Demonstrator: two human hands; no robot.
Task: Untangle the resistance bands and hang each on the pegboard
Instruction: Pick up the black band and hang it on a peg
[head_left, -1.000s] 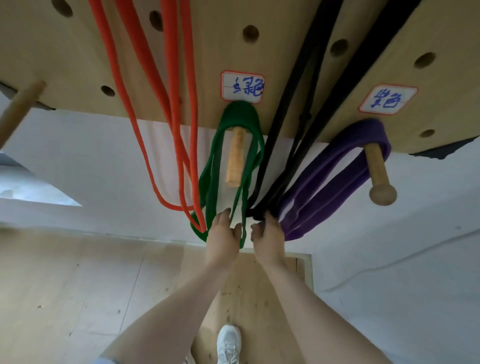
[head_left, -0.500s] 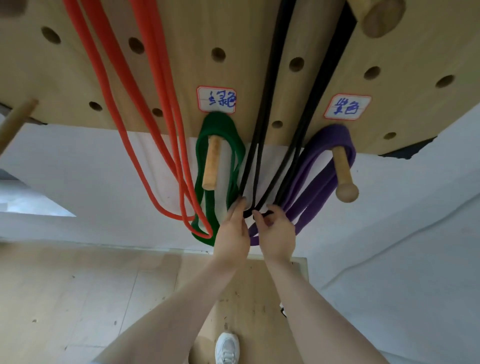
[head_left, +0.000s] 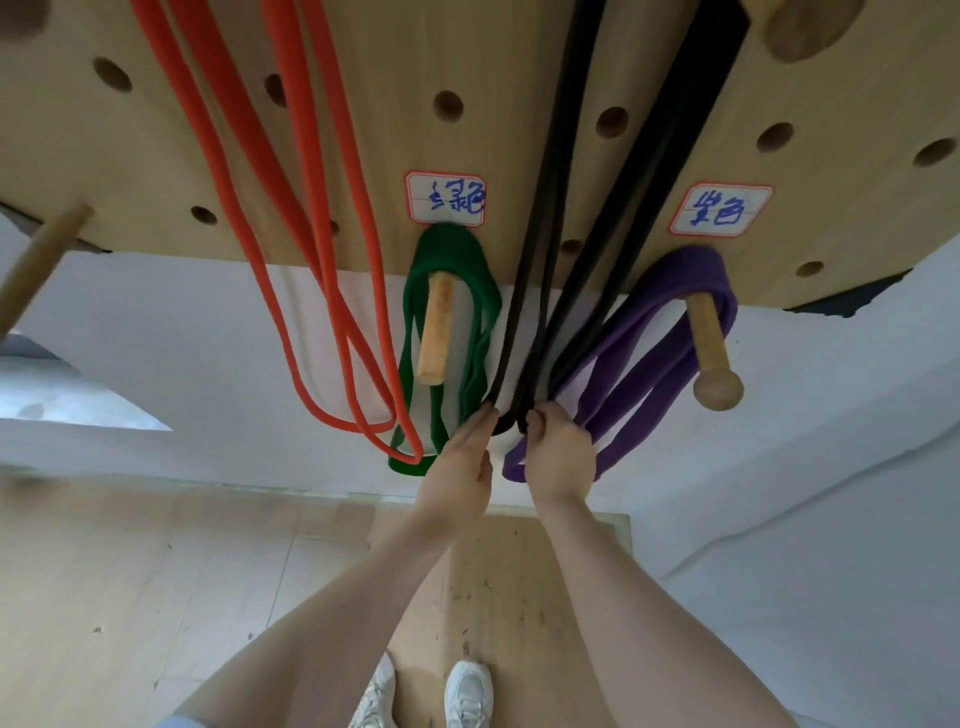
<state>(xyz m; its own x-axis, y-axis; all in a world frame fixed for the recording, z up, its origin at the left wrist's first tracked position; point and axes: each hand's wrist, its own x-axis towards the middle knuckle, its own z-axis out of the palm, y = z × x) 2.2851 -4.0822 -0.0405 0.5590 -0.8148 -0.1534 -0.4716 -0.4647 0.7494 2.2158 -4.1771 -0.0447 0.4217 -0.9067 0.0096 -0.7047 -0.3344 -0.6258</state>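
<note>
A wooden pegboard (head_left: 498, 62) fills the top of the view. An orange band (head_left: 332, 291) hangs in long loops at the left. A green band (head_left: 410, 312) hangs on a short peg (head_left: 435, 332) under a label. A purple band (head_left: 639, 358) hangs on a knobbed peg (head_left: 711, 348) to the right. Between them a black band (head_left: 550, 234) hangs from above. My left hand (head_left: 460, 457) touches the bottom of the black band with its fingertips. My right hand (head_left: 558, 452) is closed on the black band's lower loop.
A bare peg (head_left: 41, 260) sticks out at the far left and another large knob (head_left: 800, 26) at the top right. The white wall lies below the board. A wooden floor board and my white shoes (head_left: 467, 696) are underneath.
The view has tilted so the board sits lower and closer. Both hands have stayed at the bottom of the black band, with the right hand's grip tightening around it.
</note>
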